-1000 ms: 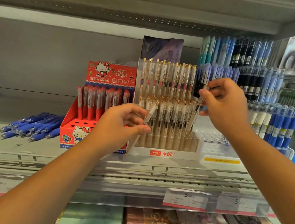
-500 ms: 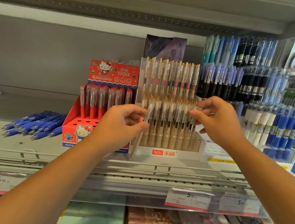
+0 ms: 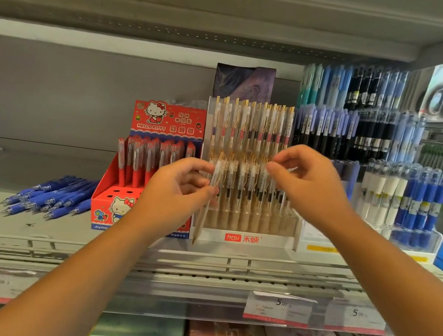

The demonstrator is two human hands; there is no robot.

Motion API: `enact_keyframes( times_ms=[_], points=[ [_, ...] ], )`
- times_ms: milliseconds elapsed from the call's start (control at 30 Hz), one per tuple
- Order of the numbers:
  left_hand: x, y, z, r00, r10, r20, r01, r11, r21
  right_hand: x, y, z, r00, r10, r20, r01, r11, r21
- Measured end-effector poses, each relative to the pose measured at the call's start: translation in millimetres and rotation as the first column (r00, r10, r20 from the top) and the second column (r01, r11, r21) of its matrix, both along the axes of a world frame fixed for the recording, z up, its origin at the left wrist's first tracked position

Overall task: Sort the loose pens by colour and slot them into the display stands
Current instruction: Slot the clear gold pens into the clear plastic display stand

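Fingers [image 3: 202, 170] of my left hand [image 3: 173, 198] pinch one beige pen [image 3: 208, 195] near its clip, tip pointing down, just in front of the left end of the clear stand [image 3: 246, 237]; half a second ago that pen leaned more, and now it hangs nearly upright. My right hand [image 3: 309, 183] has dropped from the upper row, where it carried a pen a second ago, to the tops of the front row, thumb and forefinger nearly closed there; whether they grip a pen cap or merely touch it I cannot tell. The stand sits mid-shelf, near the front edge of the shelf [image 3: 26, 225], holding two tiers of beige pens, too crowded for me to count. Left of it stands the red Hello Kitty box [image 3: 169, 123] with red pens, and toward the shelf's left end lies one pile of loose blue pens [image 3: 52, 197], roughly a dozen, well apart from both hands. Three price tags [image 3: 278, 308] show on the shelf's front rail.
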State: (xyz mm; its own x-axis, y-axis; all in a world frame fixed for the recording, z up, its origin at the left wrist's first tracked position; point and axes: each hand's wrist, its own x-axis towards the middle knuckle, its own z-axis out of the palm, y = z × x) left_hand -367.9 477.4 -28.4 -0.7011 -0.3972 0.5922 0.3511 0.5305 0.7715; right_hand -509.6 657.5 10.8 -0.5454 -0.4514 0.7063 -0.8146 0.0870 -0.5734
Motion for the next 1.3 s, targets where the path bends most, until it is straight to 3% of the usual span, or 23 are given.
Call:
enact_keyframes(
  times_ms=[167, 467, 600, 733, 900, 1300],
  points=[
    [-1.2, 7.2, 4.3, 0.998, -0.001, -0.057, -0.002, 0.999, -0.044, 35.5, -14.5, 1.2, 0.985, 0.168, 0.051, -0.166, 0.986, -0.031],
    [-17.4, 31.9, 13.3, 0.996, 0.052, -0.068, -0.065, 0.978, -0.197, 32.2, -20.8, 0.5, 0.987, 0.109, 0.118, -0.100, 0.992, -0.079],
    [-22.5, 25.8, 16.5, 0.947, 0.265, -0.181, -0.316, 0.868, -0.382, 16.2, -5.6, 8.8, 0.987, 0.098, 0.127, -0.081, 0.988, -0.131],
    [-30.0, 12.4, 18.7, 0.914, 0.402, -0.058, -0.403, 0.878, -0.259, -4.6, 11.1, 20.6, 0.987, 0.049, 0.152, -0.016, 0.977, -0.212],
    [-37.3, 1.0, 13.1, 0.931, 0.357, 0.069, -0.337, 0.918, -0.206, -25.5, 20.0, 22.6, 0.988, -0.047, 0.147, 0.083, 0.965, -0.250],
    [-36.5, -2.7, 6.7, 0.946, 0.310, 0.097, -0.290, 0.940, -0.179, -36.9, 20.1, 7.9, 0.986, -0.122, 0.111, 0.147, 0.957, -0.250]
  ],
)
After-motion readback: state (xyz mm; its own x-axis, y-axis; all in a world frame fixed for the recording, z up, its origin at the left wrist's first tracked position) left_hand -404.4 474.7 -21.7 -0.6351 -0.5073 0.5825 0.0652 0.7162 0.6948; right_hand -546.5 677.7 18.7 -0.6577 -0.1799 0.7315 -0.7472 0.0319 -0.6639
